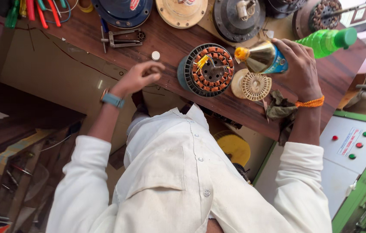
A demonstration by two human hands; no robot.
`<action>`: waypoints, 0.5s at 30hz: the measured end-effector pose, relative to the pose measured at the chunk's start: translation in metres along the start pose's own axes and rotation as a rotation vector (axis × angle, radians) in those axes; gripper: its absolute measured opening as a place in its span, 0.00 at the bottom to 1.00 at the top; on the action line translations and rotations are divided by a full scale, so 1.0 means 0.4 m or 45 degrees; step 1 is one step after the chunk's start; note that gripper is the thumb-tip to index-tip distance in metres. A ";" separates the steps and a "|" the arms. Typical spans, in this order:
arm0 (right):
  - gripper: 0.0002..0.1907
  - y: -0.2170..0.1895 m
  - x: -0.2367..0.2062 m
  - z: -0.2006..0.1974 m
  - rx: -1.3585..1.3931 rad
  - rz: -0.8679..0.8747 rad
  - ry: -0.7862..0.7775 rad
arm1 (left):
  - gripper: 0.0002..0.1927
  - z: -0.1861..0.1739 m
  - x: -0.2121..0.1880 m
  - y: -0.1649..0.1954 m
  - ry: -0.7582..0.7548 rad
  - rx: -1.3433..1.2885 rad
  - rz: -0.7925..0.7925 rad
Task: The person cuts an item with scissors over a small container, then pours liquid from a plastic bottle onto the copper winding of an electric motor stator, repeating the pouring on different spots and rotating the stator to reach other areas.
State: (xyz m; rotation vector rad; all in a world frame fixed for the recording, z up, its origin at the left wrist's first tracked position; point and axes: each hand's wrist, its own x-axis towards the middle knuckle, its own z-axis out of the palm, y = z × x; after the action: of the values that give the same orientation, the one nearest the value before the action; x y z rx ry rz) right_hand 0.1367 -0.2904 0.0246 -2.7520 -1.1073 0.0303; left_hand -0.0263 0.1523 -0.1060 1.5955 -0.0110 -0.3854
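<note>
Wooden workbench, dark brown, scratched, seen from above your white shirt. Far left: red and green handled pliers at the bench edge. Next, a blue round motor cover with a small metal puller tool below it, then a small white cap lying loose on the wood. Your left hand hovers just beside that cap, fingers curled loosely with thumb meeting fingertips; you cannot tell if anything small is pinched there. Blue watch on that wrist. Centre: a fan stator with copper windings sits on the bench, and a cream plastic spool touches its right side. Your right hand wraps closed around a clear oil bottle, tilted, yellow nozzle aimed at the stator. Green plastic bottle lies behind that hand. Right: green control panel with coloured buttons.
</note>
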 end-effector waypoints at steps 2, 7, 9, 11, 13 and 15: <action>0.47 -0.007 0.060 -0.010 -0.061 -0.130 -0.048 | 0.19 0.015 -0.066 -0.032 0.110 -0.127 -0.079; 0.48 -0.045 0.165 -0.037 -0.257 -0.350 -0.161 | 0.18 0.078 -0.143 -0.065 0.283 -0.179 -0.132; 0.48 -0.063 0.198 -0.048 -0.368 -0.432 -0.196 | 0.18 0.096 -0.150 -0.063 0.269 -0.040 -0.133; 0.49 -0.080 0.221 -0.064 -0.435 -0.486 -0.218 | 0.19 0.106 -0.154 -0.055 0.244 0.055 -0.146; 0.49 -0.094 0.241 -0.079 -0.471 -0.536 -0.227 | 0.21 0.108 -0.153 -0.040 0.210 0.109 -0.169; 0.48 -0.104 0.254 -0.089 -0.474 -0.580 -0.227 | 0.21 0.103 -0.155 -0.025 0.220 0.198 -0.088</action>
State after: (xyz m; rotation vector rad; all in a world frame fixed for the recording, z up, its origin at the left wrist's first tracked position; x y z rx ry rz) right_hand 0.1846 -0.1964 0.0713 -2.7612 -1.9402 0.0102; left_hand -0.0972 0.1280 -0.1015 1.7819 0.1501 -0.3049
